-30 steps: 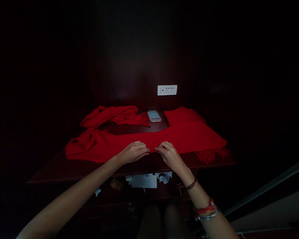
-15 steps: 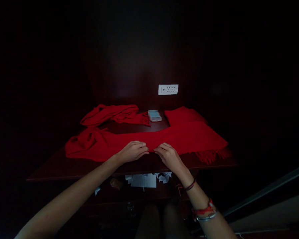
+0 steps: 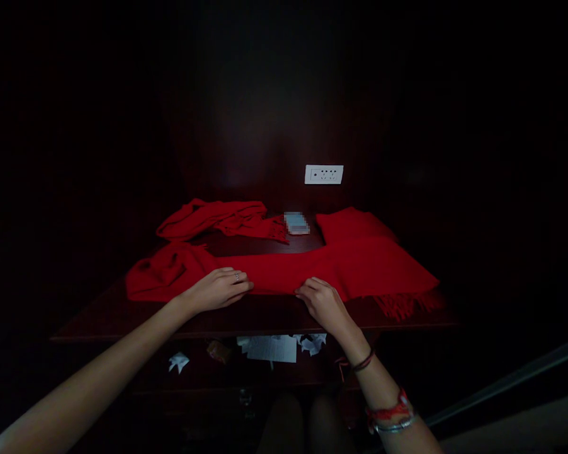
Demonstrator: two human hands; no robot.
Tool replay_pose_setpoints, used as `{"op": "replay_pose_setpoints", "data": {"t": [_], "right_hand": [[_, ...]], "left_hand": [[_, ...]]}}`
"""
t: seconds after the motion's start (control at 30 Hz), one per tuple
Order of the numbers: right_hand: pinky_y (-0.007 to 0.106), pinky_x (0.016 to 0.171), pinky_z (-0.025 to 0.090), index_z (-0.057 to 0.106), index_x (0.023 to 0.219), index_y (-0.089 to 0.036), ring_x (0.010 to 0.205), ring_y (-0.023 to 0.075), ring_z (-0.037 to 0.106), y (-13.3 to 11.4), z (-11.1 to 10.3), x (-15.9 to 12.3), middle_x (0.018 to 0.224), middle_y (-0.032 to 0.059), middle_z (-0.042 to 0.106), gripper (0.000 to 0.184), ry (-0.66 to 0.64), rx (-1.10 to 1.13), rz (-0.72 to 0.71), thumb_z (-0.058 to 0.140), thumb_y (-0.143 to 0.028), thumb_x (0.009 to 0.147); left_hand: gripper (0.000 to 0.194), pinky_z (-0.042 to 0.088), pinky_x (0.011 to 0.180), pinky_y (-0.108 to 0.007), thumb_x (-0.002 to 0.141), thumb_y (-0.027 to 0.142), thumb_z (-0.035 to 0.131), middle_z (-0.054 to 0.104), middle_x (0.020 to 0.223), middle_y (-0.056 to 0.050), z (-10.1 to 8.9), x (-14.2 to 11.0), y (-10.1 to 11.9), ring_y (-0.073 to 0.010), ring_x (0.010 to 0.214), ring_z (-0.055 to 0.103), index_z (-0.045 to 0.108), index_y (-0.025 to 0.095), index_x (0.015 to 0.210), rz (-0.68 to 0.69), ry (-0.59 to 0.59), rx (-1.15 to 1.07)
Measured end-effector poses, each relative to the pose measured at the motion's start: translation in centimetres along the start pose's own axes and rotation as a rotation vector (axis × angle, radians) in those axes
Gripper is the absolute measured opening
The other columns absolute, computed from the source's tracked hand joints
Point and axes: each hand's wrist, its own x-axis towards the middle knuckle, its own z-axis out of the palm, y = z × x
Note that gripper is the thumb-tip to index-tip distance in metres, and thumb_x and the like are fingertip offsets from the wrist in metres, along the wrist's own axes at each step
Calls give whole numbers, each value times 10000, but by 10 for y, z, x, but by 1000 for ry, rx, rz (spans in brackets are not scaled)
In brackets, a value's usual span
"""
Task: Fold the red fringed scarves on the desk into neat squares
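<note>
A long red scarf point(image 3: 274, 271) with a fringed right end lies across the dark tabletop, its left end bunched up. My left hand point(image 3: 222, 287) is closed on the scarf's near edge, left of the middle, a ring on one finger. At the same edge, further right, my right hand point(image 3: 320, 302) pinches the cloth between thumb and fingers. The fingertips partly hide the cloth they grip. Behind lies a second red scarf point(image 3: 213, 217), loosely crumpled, with its fringe toward the middle. Folded red cloth point(image 3: 353, 224) lies behind the long scarf's right part.
A small pale blue, blurred-out object point(image 3: 296, 223) rests near the back wall. On that wall is a white socket plate point(image 3: 324, 174). Under the tabletop's front edge point(image 3: 123, 337), a lower shelf holds a printed sheet point(image 3: 272, 349), crumpled paper point(image 3: 313, 343) and a brownish item point(image 3: 219, 352).
My left hand has slid left along the scarf's near edge, away from my right hand. My right hand stays at nearly the same place on the cloth. The view has shifted slightly.
</note>
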Motion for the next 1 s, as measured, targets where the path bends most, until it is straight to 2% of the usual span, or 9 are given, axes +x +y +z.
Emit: {"op": "replay_pose_setpoints", "data": {"t": [0.13,0.23,0.4,0.6,0.77,0.9,1.0], "right_hand": [[232,647,366,595,750,-167,684,130,468,0,0,0,692,25,533,160,4,34,-2,444,-156,801],[230,638,367,592,746,-167,678,128,467,0,0,0,682,24,526,172,12,59,6,432,-164,809],[238,650,367,586,734,-162,690,133,472,3,1,0,690,27,528,177,3,41,4,428,-170,813],[258,682,362,587,803,-165,728,149,476,1,0,6,744,36,552,153,-36,-55,-14,434,-157,805],[293,725,345,559,895,-182,790,170,465,-31,3,25,808,38,555,137,-28,-109,-81,487,-195,779],[297,717,346,548,856,-172,805,180,465,-64,14,51,818,43,553,106,-9,-118,-135,507,-212,767],[291,679,352,550,800,-167,785,179,477,-80,22,67,794,51,555,85,-35,-130,-147,468,-182,786]], "left_hand": [[216,389,694,-250,839,183,336,557,813,-32,-8,-27,-13,-135,731,514,520,197,951,16,-75,17],[217,386,738,-255,849,216,340,548,838,-34,-11,-35,-20,-134,763,508,509,194,983,-58,-91,-76],[194,390,730,-232,845,236,352,516,836,-44,-14,-32,-29,-124,765,494,528,158,818,-172,-111,-322],[133,396,678,-213,829,197,380,533,799,-25,-13,-28,-32,-112,723,498,505,159,851,-242,-63,-473],[98,394,664,-216,796,180,438,538,770,-28,-13,-25,-30,-122,717,500,528,153,819,-249,-27,-426],[101,393,659,-210,789,211,466,531,754,-29,-19,-25,-28,-123,712,497,546,149,784,-273,-27,-397],[127,393,680,-211,796,235,464,531,769,-34,-23,-27,-26,-127,733,501,554,147,787,-280,-56,-383]]}}
